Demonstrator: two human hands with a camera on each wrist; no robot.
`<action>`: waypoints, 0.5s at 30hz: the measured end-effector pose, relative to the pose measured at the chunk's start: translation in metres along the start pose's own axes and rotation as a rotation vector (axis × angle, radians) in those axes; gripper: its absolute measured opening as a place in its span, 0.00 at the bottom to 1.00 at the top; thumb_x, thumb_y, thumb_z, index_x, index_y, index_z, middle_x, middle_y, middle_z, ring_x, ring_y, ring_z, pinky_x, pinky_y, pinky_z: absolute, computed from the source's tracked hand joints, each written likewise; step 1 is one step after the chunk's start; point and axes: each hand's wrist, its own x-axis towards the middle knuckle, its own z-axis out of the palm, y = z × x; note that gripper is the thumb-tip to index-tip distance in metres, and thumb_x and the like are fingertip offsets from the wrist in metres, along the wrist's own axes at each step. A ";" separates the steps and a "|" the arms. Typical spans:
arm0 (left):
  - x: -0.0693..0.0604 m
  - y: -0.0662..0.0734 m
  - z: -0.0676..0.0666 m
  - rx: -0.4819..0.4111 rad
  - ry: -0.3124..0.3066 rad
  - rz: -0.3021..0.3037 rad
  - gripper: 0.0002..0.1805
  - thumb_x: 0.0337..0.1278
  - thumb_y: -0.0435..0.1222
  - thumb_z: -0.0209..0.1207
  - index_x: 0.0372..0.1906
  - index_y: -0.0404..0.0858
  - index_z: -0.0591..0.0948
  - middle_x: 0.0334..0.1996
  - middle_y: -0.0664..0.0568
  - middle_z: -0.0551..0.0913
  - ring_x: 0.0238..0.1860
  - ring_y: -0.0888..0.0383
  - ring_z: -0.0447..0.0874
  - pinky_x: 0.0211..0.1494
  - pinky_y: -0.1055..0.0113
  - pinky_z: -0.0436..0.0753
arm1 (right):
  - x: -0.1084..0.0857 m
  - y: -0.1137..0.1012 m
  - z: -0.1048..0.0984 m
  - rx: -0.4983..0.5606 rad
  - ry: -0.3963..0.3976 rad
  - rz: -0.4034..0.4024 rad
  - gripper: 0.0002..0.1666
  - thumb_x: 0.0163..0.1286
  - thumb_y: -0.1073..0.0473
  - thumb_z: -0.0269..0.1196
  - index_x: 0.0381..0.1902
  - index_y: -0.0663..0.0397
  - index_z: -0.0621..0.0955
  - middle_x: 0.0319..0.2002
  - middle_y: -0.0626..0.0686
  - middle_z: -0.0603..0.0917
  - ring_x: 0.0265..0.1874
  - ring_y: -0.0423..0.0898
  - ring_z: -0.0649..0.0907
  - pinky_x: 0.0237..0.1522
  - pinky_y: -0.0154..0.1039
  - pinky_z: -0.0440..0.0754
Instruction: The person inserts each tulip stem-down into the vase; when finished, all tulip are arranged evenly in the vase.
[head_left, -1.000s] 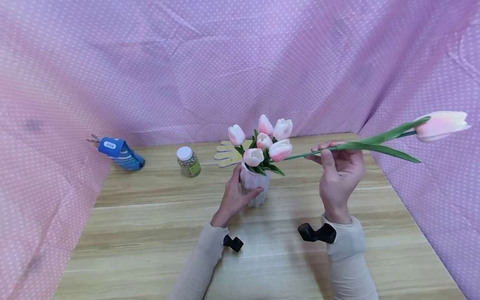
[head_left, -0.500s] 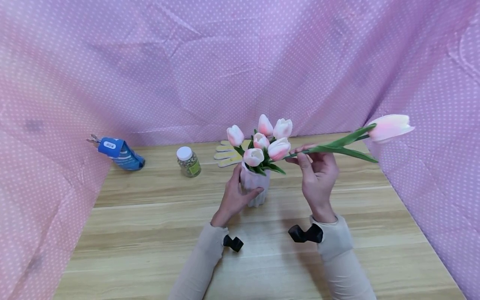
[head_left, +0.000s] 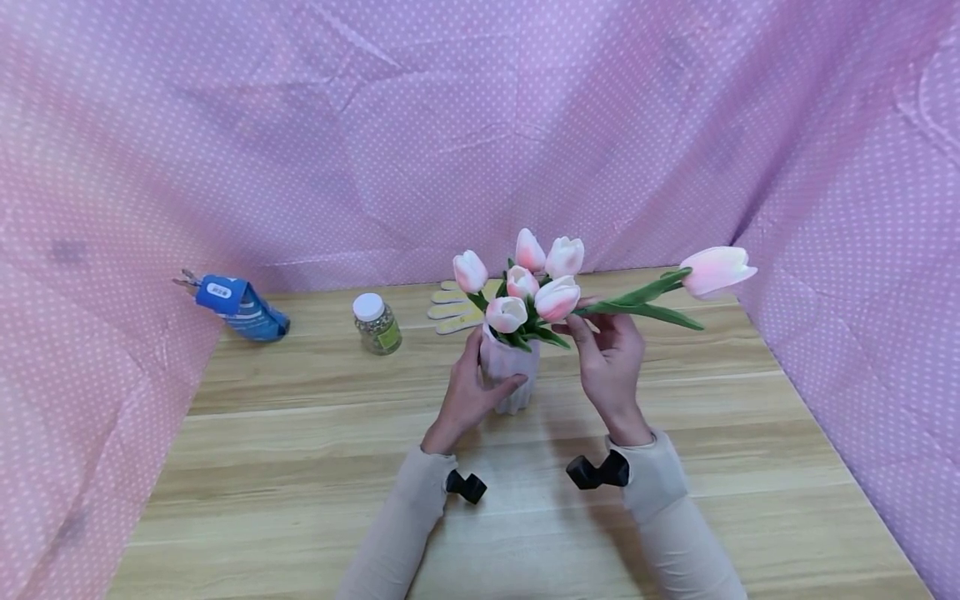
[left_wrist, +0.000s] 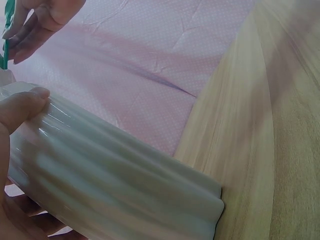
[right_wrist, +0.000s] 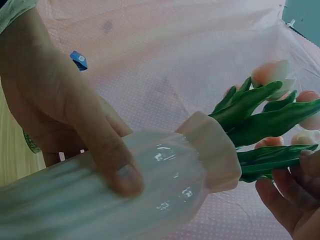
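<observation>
A white ribbed vase [head_left: 512, 375] stands on the table, tilted a little in the head view, with several pink-and-white tulips [head_left: 521, 282] in its mouth. My left hand [head_left: 468, 392] grips the vase from its left side, thumb across the front, as the left wrist view also shows. Just right of the blooms, my right hand [head_left: 615, 358] pinches the green stem of another tulip [head_left: 717, 272], whose head points out to the right. That stem's lower end reaches in among the leaves at the vase's mouth [right_wrist: 217, 150]. Its tip is hidden.
Behind the vase lies a yellow-and-white glove [head_left: 457, 307], partly covered by the flowers. To the left stand a white-capped jar [head_left: 378, 325] and a blue pouch [head_left: 243, 307]. Pink dotted cloth [head_left: 420, 150] hangs around the wooden table [head_left: 300, 467].
My right hand has moved left toward the vase, carrying the tulip with it, so its stem goes further in behind the blooms. The left hand stays on the vase.
</observation>
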 end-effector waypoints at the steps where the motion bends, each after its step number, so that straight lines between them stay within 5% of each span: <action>1: 0.000 0.000 0.000 0.000 0.001 0.003 0.49 0.52 0.43 0.72 0.76 0.50 0.58 0.70 0.46 0.72 0.70 0.45 0.72 0.72 0.42 0.73 | 0.000 0.000 0.000 -0.013 -0.002 0.006 0.07 0.68 0.76 0.59 0.44 0.72 0.76 0.41 0.41 0.84 0.43 0.36 0.87 0.42 0.36 0.89; 9: 0.000 0.001 0.000 0.003 -0.003 0.000 0.49 0.52 0.44 0.72 0.76 0.49 0.58 0.71 0.46 0.71 0.71 0.45 0.71 0.72 0.42 0.72 | -0.001 -0.004 -0.002 -0.082 0.001 0.026 0.10 0.67 0.74 0.62 0.45 0.73 0.77 0.42 0.38 0.85 0.43 0.34 0.87 0.42 0.31 0.88; 15: 0.000 0.000 0.000 0.003 -0.004 0.000 0.49 0.52 0.45 0.72 0.76 0.50 0.58 0.71 0.46 0.71 0.71 0.45 0.71 0.72 0.41 0.73 | 0.000 -0.018 -0.011 0.043 0.102 -0.003 0.18 0.63 0.77 0.64 0.49 0.58 0.79 0.41 0.45 0.86 0.42 0.39 0.87 0.42 0.33 0.89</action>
